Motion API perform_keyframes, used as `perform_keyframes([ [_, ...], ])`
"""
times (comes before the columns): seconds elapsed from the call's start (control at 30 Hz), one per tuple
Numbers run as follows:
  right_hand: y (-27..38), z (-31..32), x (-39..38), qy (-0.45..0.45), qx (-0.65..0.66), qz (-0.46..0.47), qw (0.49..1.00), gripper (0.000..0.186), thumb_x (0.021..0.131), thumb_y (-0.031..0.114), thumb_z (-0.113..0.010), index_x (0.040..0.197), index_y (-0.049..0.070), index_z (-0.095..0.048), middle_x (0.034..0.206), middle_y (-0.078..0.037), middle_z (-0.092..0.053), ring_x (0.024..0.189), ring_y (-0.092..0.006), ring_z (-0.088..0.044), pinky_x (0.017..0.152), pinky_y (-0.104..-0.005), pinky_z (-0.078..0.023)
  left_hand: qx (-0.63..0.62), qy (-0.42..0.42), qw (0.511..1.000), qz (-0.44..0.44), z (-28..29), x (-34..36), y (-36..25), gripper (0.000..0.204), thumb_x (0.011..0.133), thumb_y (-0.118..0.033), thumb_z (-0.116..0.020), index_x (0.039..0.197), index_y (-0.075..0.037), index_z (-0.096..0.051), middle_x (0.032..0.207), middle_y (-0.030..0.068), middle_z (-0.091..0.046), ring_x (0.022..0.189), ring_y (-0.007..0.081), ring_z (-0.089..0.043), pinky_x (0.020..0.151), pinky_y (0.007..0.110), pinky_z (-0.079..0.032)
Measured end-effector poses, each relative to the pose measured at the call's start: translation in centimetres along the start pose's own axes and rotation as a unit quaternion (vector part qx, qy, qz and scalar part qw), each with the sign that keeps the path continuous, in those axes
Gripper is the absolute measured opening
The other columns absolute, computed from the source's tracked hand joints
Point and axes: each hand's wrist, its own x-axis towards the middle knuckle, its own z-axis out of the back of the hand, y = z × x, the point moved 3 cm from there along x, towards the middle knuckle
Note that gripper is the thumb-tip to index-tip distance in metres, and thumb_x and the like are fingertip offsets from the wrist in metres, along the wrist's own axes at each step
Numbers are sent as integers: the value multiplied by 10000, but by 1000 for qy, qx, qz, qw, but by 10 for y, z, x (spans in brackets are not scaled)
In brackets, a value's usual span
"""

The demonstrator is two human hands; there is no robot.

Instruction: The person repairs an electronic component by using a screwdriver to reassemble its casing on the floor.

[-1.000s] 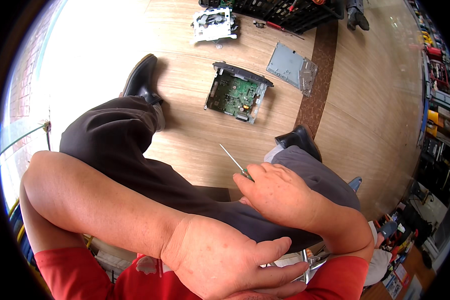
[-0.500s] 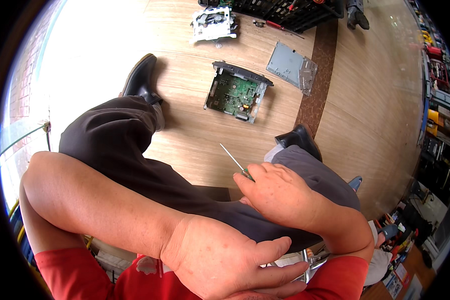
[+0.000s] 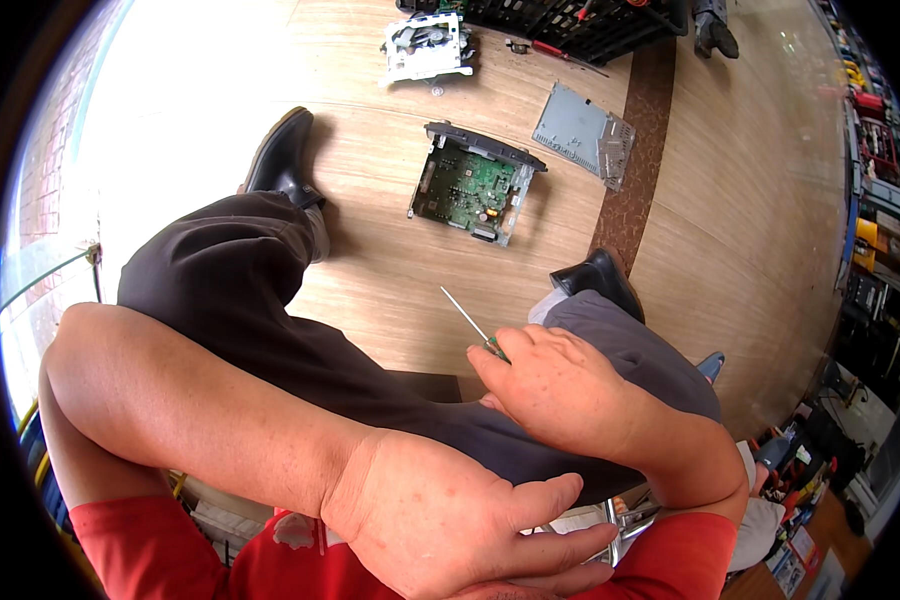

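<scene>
My right hand (image 3: 565, 385) rests over my right thigh, its fingers wrapped round the green handle of a screwdriver (image 3: 464, 312). The metal shaft sticks out up and to the left, apart from the parts on the floor. Across my body lies my left forearm, with my left hand (image 3: 440, 510) close to my chest. Its thumb and fingers stretch to the right, spread apart, and nothing shows in them. On the floor between my feet sits an opened electronic unit (image 3: 475, 190), a green circuit board inside its metal frame and a dark front panel on its far side.
Farther off lie a white-framed disc mechanism (image 3: 427, 50), a flat grey metal cover (image 3: 570, 128) and a red-handled screwdriver (image 3: 550, 50). A black crate (image 3: 580, 30) stands at the far edge. Shelves with goods (image 3: 880, 190) line the right side.
</scene>
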Motion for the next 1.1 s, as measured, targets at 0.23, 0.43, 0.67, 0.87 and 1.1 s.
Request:
perform_keyframes([
  [0.23, -1, -2, -2, -48, -3, 15, 999, 350, 933, 258, -689, 1183, 15, -655, 1051, -163, -660, 1046, -327, -675, 906, -430, -550, -2, 20, 1000, -11, 11, 7, 6, 478, 907, -315, -543, 1261, -35, -699, 1400, 110, -648, 1314, 340, -596, 1021, 563, -491],
  [0.43, -2, -3, -3, -46, 0, 9, 999, 351, 931, 257, -691, 1183, 16, -655, 1056, -166, -660, 1048, -329, -675, 907, -433, -550, -43, 119, 991, -48, 30, 12, 17, 473, 900, -301, -552, 1260, -32, -700, 1388, 112, -653, 1301, 340, -602, 1015, 561, -495],
  [0.67, -1, -1, -2, -9, -5, -2, 1000, 466, 945, 280, -716, 1314, 12, -622, 1099, -164, -628, 1062, -336, -654, 918, -423, -540, -46, 118, 991, -39, 27, 11, 14, 474, 894, -293, -552, 1251, -18, -700, 1373, 117, -661, 1288, 342, -608, 1010, 565, -497],
  [0.87, -2, -3, -3, -46, 1, 12, 999, 362, 931, 249, -690, 1201, 10, -654, 1062, -169, -660, 1050, -331, -675, 906, -437, -552, -42, 26, 999, 0, 7, 2, 3, 480, 896, -293, -550, 1264, -21, -694, 1381, 120, -655, 1295, 342, -604, 1014, 563, -496],
  [1.1, -2, -3, -3, -48, 1, 11, 999, 360, 933, 255, -691, 1192, 9, -652, 1064, -171, -659, 1054, -332, -673, 911, -438, -550, -1, 3, 1000, 3, 4, 2, 2, 492, 905, -306, -545, 1287, -28, -683, 1401, 117, -646, 1321, 337, -590, 1024, 564, -488],
])
